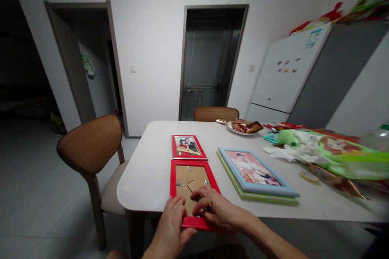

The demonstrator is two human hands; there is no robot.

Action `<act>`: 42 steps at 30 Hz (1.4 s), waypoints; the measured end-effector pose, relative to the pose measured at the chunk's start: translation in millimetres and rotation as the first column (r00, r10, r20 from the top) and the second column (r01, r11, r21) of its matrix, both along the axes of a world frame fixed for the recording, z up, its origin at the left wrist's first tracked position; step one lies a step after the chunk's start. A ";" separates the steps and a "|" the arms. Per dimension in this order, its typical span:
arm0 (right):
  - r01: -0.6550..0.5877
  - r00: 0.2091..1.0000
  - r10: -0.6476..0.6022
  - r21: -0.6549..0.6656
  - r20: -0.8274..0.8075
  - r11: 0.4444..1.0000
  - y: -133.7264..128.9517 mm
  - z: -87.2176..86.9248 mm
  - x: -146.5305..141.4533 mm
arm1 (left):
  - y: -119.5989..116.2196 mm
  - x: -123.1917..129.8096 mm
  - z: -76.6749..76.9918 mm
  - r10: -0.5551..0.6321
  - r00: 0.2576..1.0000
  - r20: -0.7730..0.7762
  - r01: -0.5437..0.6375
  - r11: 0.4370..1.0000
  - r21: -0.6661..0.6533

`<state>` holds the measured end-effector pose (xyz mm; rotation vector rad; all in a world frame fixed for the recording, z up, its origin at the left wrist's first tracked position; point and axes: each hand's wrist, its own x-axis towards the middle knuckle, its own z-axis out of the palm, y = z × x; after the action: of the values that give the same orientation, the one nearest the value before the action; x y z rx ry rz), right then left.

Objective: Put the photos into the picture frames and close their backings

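Observation:
A red picture frame (173, 178) lies face down at the table's near edge, its brown backing board (190, 176) and small metal clips showing. My left hand (173, 220) grips the lower left corner, fingers on the red border and thumb at the bottom edge. Bent over the lower right of the backing are the fingers of my right hand (214, 208), close to the bottom clip; their tips are partly hidden. Just beyond, a second red picture frame (188, 147) lies face up with a photo of two people. To the right, a light blue picture frame (255, 172) rests on a green picture frame (235, 188).
On the white table (146, 162) a plate of food (244, 126) stands at the back. Crumpled tissues (291, 151), green packaging (343, 149) and a tape roll (309, 177) lie at right. Wooden chairs stand left (94, 141) and behind (215, 113); a fridge (285, 73) is at back right.

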<state>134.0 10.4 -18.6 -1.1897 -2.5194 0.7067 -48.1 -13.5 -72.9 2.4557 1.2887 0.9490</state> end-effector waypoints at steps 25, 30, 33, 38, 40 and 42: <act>0.447 0.879 -0.477 0.307 0.025 0.840 68.7 -27.5 -56.2 | 5.7 0.6 -22.3 -0.003 1.000 -0.029 0.007 0.993 0.122; 0.597 0.762 -0.646 0.336 0.046 0.729 84.3 -32.1 -36.2 | 7.3 -0.4 -25.6 -0.012 0.999 -0.041 0.018 0.988 0.152; 0.581 0.771 -0.634 0.337 0.065 0.741 89.7 -34.7 -32.4 | 7.9 -1.4 -25.8 -0.014 0.999 -0.049 0.022 0.983 0.181; 0.548 0.813 -0.581 0.304 0.025 0.779 85.6 -26.7 -28.6 | 6.1 -1.5 -22.9 0.002 0.998 -0.064 0.008 0.987 0.161; 0.524 0.840 -0.542 0.274 -0.011 0.807 76.4 -20.7 -21.5 | 3.5 0.0 -19.6 0.015 0.998 -0.062 -0.007 0.992 0.127; 0.485 0.869 -0.495 0.221 -0.013 0.846 62.1 -16.3 -12.0 | 0.6 2.3 -15.6 0.029 0.998 -0.052 -0.024 0.996 0.087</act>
<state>122.0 72.5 -34.9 -1.6818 -2.1047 0.2667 -45.8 -12.9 -88.5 2.5515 1.3272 0.9712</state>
